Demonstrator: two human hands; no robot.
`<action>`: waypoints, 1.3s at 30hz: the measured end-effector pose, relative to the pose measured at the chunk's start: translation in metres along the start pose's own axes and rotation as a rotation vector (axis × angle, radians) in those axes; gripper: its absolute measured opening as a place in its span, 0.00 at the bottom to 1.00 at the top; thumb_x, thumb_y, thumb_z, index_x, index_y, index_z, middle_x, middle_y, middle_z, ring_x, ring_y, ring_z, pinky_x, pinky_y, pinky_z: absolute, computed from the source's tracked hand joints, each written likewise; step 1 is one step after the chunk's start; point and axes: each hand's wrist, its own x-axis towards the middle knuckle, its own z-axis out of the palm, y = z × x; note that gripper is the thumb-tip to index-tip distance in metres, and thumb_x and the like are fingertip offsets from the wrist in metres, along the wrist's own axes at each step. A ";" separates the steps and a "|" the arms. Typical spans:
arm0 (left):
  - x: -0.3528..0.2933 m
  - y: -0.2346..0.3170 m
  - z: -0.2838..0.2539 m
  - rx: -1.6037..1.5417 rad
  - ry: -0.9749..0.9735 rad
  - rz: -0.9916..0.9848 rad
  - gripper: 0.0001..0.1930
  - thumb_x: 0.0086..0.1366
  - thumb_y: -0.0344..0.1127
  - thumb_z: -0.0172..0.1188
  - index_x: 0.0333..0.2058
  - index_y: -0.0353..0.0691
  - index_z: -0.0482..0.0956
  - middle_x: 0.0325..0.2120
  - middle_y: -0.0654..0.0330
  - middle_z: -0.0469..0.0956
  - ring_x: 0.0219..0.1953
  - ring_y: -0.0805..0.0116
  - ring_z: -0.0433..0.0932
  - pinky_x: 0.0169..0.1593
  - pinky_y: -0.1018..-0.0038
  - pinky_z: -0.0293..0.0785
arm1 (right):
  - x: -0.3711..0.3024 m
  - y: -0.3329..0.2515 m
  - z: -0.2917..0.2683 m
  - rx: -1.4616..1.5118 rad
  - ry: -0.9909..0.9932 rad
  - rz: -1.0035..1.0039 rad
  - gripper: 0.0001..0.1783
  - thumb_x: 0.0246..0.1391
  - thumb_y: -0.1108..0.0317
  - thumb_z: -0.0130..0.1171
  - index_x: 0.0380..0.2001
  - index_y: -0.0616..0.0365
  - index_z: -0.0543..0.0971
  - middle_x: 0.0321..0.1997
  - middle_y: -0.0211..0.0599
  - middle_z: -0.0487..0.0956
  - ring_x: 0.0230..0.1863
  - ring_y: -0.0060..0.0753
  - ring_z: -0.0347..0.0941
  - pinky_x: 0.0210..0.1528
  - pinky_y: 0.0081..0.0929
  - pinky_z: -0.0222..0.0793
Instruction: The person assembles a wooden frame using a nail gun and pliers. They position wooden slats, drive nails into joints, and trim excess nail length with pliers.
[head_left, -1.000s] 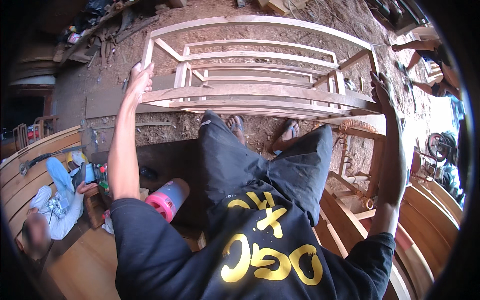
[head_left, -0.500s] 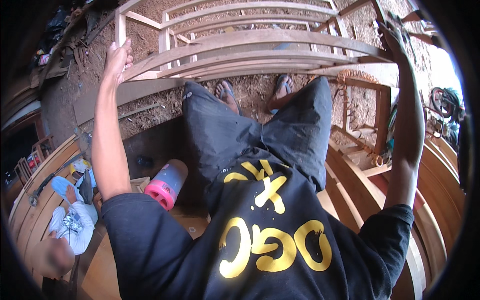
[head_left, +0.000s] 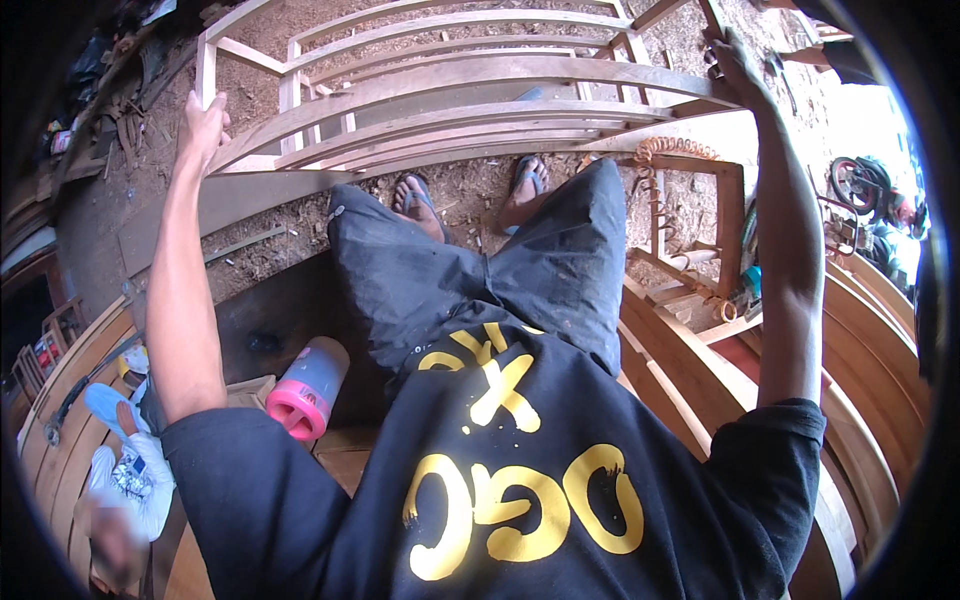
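A long frame of pale wooden slats (head_left: 470, 75) lies across in front of me, spanning most of the upper view. My left hand (head_left: 203, 130) is closed round the upright at its left end, by the near corner. At the right end, my right hand (head_left: 740, 65) grips the end piece with its fingers curled over the wood; part of the fingers is hidden. Both arms are stretched forward, wide apart.
Another person's arm (head_left: 825, 55) reaches in at the far right. A coiled orange air hose (head_left: 680, 148) hangs over a smaller wooden frame (head_left: 732, 225). A pink-lidded jug (head_left: 308, 385) stands left of my legs. Someone sits at lower left (head_left: 130, 480); a motorcycle (head_left: 860, 185) is at far right.
The whole scene has shifted left in the picture as my view turned slightly. Both hands keep their hold on the wooden frame. The person at lower left has leaned a little.
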 end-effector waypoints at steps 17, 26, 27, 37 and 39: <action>-0.007 0.009 0.003 -0.188 -0.062 -0.159 0.17 0.70 0.35 0.51 0.55 0.39 0.72 0.21 0.66 0.73 0.14 0.80 0.68 0.15 0.81 0.65 | -0.014 -0.002 0.015 -0.329 0.266 -0.003 0.35 0.56 0.40 0.58 0.47 0.65 0.75 0.47 0.54 0.79 0.50 0.51 0.75 0.53 0.45 0.68; -0.018 0.013 0.011 0.021 0.184 0.118 0.29 0.67 0.41 0.58 0.61 0.38 0.61 0.46 0.47 0.76 0.41 0.59 0.81 0.39 0.66 0.79 | -0.011 -0.006 0.017 -0.367 0.228 -0.055 0.37 0.55 0.40 0.59 0.52 0.64 0.71 0.49 0.53 0.77 0.53 0.51 0.74 0.56 0.45 0.68; -0.012 0.001 0.014 0.129 0.265 0.239 0.31 0.66 0.41 0.59 0.63 0.38 0.59 0.50 0.44 0.74 0.46 0.55 0.79 0.45 0.63 0.77 | -0.007 -0.002 0.019 -0.364 0.231 -0.066 0.36 0.55 0.40 0.59 0.51 0.64 0.71 0.48 0.53 0.78 0.51 0.50 0.74 0.55 0.46 0.68; 0.045 0.054 -0.009 0.169 0.167 0.284 0.37 0.66 0.49 0.59 0.66 0.37 0.57 0.62 0.38 0.65 0.65 0.45 0.65 0.66 0.59 0.62 | -0.026 -0.038 0.001 -0.468 0.241 -0.022 0.40 0.51 0.40 0.64 0.53 0.63 0.69 0.41 0.48 0.79 0.44 0.44 0.77 0.49 0.41 0.72; 0.062 0.050 -0.006 0.194 0.160 0.279 0.39 0.65 0.53 0.59 0.67 0.38 0.56 0.63 0.40 0.64 0.66 0.46 0.64 0.67 0.56 0.61 | -0.028 -0.041 -0.002 -0.357 0.242 0.012 0.45 0.50 0.36 0.63 0.57 0.64 0.66 0.48 0.54 0.77 0.52 0.50 0.74 0.57 0.44 0.66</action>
